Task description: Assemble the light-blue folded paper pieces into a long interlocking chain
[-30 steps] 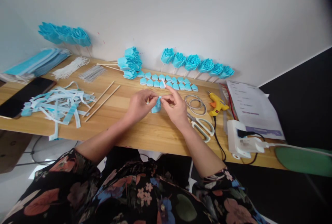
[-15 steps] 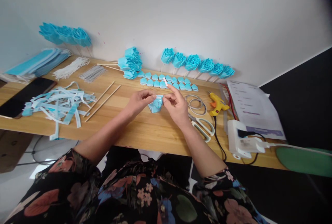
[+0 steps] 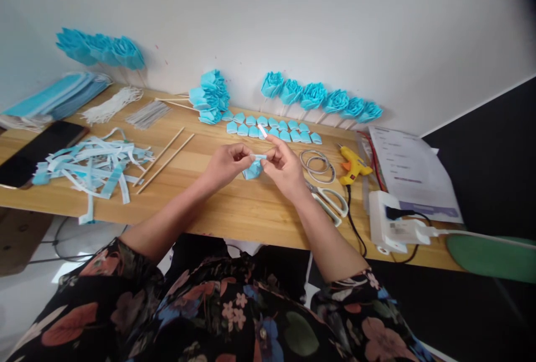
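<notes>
Between my two hands is a small folded piece of blue mask fabric [image 3: 253, 170]. My left hand [image 3: 228, 165] pinches its left edge between thumb and fingers. On its right edge my right hand [image 3: 283, 167] has a thumb-and-finger pinch, with a whitish strip or cover [image 3: 262, 131] at the tip of its raised index finger. Just beyond them lie two rows of folded blue petals [image 3: 274, 130]. Scissors with white handles [image 3: 333, 203] rest beside my right wrist, partly hidden by it. Rings of wire or tape [image 3: 317, 165] lie nearby.
Blue fabric roses [image 3: 313, 95] on sticks lean along the wall. A yellow glue gun [image 3: 354, 165], a white power strip [image 3: 379, 222] and a paper sheet [image 3: 412, 172] lie right. Leftward are cut strips [image 3: 94, 163], wooden sticks [image 3: 165, 162], a phone [image 3: 39, 152] and stacked masks [image 3: 58, 96].
The blue piece has tilted or folded in my fingers, so less of its face shows. My hands stay nearly in place; the whole view has shifted slightly.
</notes>
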Demonstrator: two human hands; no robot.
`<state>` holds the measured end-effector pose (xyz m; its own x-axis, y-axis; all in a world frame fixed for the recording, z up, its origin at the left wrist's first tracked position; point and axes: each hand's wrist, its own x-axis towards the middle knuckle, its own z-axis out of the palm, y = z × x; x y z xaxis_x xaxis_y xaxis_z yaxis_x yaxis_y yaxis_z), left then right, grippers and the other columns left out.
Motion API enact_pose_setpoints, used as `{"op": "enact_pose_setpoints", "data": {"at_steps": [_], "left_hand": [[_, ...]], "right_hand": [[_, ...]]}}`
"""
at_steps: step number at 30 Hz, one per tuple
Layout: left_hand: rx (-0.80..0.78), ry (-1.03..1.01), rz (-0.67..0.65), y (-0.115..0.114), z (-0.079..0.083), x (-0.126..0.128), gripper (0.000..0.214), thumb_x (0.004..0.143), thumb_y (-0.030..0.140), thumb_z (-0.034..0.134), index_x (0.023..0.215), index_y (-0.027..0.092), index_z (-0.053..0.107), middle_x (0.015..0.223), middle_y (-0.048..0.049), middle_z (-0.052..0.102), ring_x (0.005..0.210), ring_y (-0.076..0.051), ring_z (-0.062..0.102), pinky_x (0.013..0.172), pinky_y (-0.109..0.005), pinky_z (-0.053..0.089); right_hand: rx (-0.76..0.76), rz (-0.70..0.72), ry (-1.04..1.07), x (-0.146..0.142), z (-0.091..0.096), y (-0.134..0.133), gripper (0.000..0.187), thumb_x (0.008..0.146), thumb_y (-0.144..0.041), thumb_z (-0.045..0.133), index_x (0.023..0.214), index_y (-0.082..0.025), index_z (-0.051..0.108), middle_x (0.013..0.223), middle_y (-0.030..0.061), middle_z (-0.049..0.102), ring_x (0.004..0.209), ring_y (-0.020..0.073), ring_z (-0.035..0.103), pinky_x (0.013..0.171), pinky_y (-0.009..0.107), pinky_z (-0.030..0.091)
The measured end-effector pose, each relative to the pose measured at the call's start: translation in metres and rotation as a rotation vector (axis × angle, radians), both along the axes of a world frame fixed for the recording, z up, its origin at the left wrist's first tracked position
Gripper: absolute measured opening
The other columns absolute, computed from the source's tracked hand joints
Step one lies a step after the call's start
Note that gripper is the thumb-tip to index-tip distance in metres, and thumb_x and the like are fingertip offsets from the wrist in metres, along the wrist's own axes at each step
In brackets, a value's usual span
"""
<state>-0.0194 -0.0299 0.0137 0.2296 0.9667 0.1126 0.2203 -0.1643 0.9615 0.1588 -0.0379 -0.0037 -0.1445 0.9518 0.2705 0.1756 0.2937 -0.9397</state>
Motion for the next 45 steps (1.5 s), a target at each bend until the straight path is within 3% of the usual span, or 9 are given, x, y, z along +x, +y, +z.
{"op": "enact_pose_setpoints", "data": {"at_steps": [7,13,16,19,22,25,36,45], "left_hand": [[-0.073,-0.094,0.001,0.004,-0.007,-0.003,0.022,0.075,0.037,0.068,0.069,0.017,0.062,0.066,0.0001,0.062,0.062,-0.013,0.053,0.062,-0.027,0.042],[-0.075,-0.163,0.008,0.004,-0.009,-0.003,0.022,0.078,0.037,0.069,0.072,0.017,0.062,0.068,-0.0002,0.062,0.064,-0.012,0.054,0.065,-0.028,0.045],[0.044,-0.207,0.117,0.001,-0.005,-0.002,0.019,0.085,0.037,0.064,0.080,0.018,0.063,0.071,0.0000,0.062,0.066,-0.012,0.053,0.065,-0.027,0.045],[0.228,-0.102,0.206,-0.004,-0.004,-0.001,0.018,0.087,0.033,0.063,0.077,0.019,0.061,0.070,-0.0004,0.062,0.065,-0.013,0.052,0.063,-0.027,0.043],[0.357,0.096,0.162,-0.008,-0.007,0.002,0.016,0.087,0.028,0.063,0.074,0.018,0.063,0.068,-0.0012,0.062,0.065,-0.013,0.051,0.063,-0.029,0.041],[0.400,0.213,0.141,-0.009,-0.013,0.005,0.010,0.087,0.024,0.063,0.084,0.018,0.069,0.069,-0.0009,0.062,0.065,-0.013,0.052,0.063,-0.029,0.040],[0.305,0.239,0.128,-0.010,-0.013,0.007,0.016,0.086,0.029,0.062,0.091,0.017,0.072,0.069,-0.0008,0.065,0.064,-0.013,0.056,0.062,-0.026,0.041],[0.222,0.139,0.074,-0.011,-0.008,0.006,0.022,0.086,0.031,0.056,0.089,0.015,0.071,0.075,-0.0034,0.071,0.065,-0.014,0.059,0.061,-0.025,0.043]], "right_hand": [[-0.095,0.081,0.106,0.005,-0.001,0.004,0.054,0.085,-0.036,0.064,0.138,-0.029,0.057,0.083,-0.0013,0.069,0.077,0.0160,0.064,0.077,0.035,0.057],[-0.098,0.047,0.147,0.004,-0.004,0.006,0.055,0.082,-0.033,0.069,0.136,-0.029,0.059,0.080,-0.0029,0.068,0.073,0.0141,0.063,0.076,0.033,0.057],[-0.075,-0.025,0.131,0.004,-0.005,0.006,0.052,0.082,-0.030,0.068,0.134,-0.030,0.060,0.081,-0.0025,0.068,0.073,0.0143,0.063,0.076,0.034,0.057],[-0.035,-0.062,0.097,0.003,-0.005,0.004,0.052,0.083,-0.026,0.066,0.134,-0.030,0.060,0.084,-0.0013,0.070,0.075,0.0151,0.064,0.076,0.035,0.058],[0.023,-0.072,0.046,0.001,-0.003,0.001,0.051,0.084,-0.022,0.065,0.134,-0.031,0.060,0.086,-0.0008,0.071,0.078,0.0157,0.065,0.077,0.035,0.058],[0.075,-0.085,-0.019,0.000,-0.002,-0.001,0.053,0.084,-0.020,0.065,0.135,-0.032,0.059,0.085,-0.0013,0.071,0.079,0.0157,0.066,0.079,0.035,0.058],[0.197,-0.068,-0.097,-0.002,-0.002,-0.003,0.056,0.083,-0.015,0.063,0.137,-0.030,0.058,0.086,-0.0017,0.072,0.079,0.0140,0.067,0.079,0.032,0.059],[0.169,-0.062,-0.111,-0.003,-0.001,-0.003,0.055,0.084,-0.020,0.064,0.137,-0.030,0.058,0.086,-0.0013,0.071,0.079,0.0142,0.066,0.078,0.032,0.059]]}}
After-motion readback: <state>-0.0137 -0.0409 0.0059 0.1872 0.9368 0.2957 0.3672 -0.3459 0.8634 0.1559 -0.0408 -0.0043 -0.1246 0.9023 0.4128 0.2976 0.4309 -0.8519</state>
